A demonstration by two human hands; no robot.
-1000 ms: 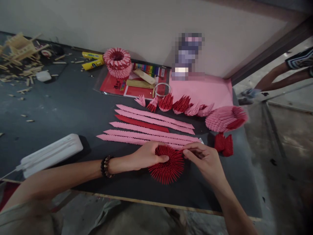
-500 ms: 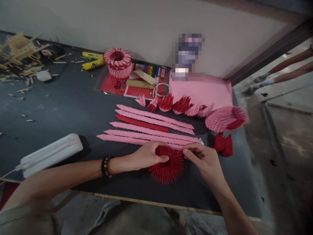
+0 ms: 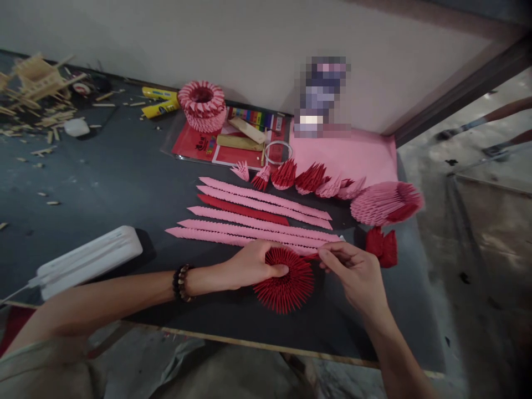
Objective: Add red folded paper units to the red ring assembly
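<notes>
A round red disc of folded paper pieces (image 3: pixel 286 282) lies near the dark table's (image 3: pixel 124 183) front edge. My left hand (image 3: pixel 249 265), a bead bracelet on its wrist, grips the disc's left side with the thumb in its centre. Closed in a pinch, my right hand (image 3: pixel 353 271) holds a small red paper piece at the disc's upper right rim. Just beyond the hands lie several long pink paper strips (image 3: pixel 257 221) and one red strip (image 3: pixel 243 209).
A pink-and-red paper cone (image 3: pixel 386 202), small red pieces (image 3: pixel 382 246), a row of paper clusters (image 3: pixel 299 177), a pink sheet (image 3: pixel 344 158), a woven paper ring (image 3: pixel 202 105), a white case (image 3: pixel 89 260), glue tubes (image 3: pixel 160 102) and wooden sticks (image 3: pixel 37 88) lie around. A person's legs (image 3: pixel 494 119) pass at right.
My right hand has shifted slightly right along the disc's rim. The person's legs at the right have moved further away. My left hand stays put.
</notes>
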